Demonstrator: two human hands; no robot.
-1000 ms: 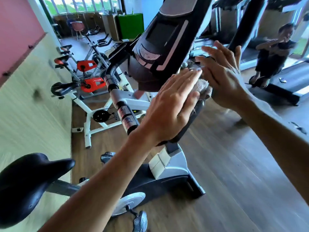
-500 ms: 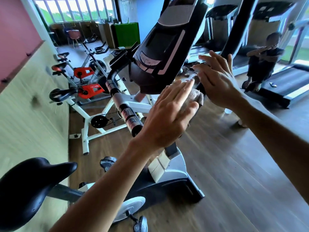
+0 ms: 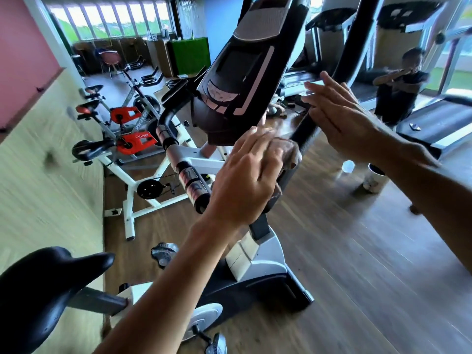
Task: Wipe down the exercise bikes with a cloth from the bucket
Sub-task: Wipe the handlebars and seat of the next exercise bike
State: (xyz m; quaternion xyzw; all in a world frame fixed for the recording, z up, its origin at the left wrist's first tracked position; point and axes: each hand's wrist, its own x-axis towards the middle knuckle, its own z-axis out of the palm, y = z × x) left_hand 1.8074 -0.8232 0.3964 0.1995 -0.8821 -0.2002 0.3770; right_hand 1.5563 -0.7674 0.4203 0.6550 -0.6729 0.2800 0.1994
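I stand at an exercise bike whose big dark console (image 3: 245, 72) tilts above its black stem (image 3: 304, 131). My left hand (image 3: 245, 180) lies flat with straight fingers on a brownish cloth (image 3: 287, 152), pressing it against the stem just under the console. My right hand (image 3: 342, 116) is held up flat on the far side of the stem, fingers straight, near the right handlebar. The bike's black saddle (image 3: 38, 297) is at the bottom left. A pale bucket (image 3: 374, 180) stands on the floor to the right.
Several spin bikes (image 3: 132, 146) with red covers line the left wall. Treadmills (image 3: 434, 123) stand at the right, where a person (image 3: 401, 90) crouches. A small bottle (image 3: 347, 166) sits beside the bucket. Wooden floor (image 3: 357, 264) stretches to the right.
My left hand has slid the cloth down the stem, away from the console's underside. My right hand stays flat beside the stem. The view has shifted slightly.
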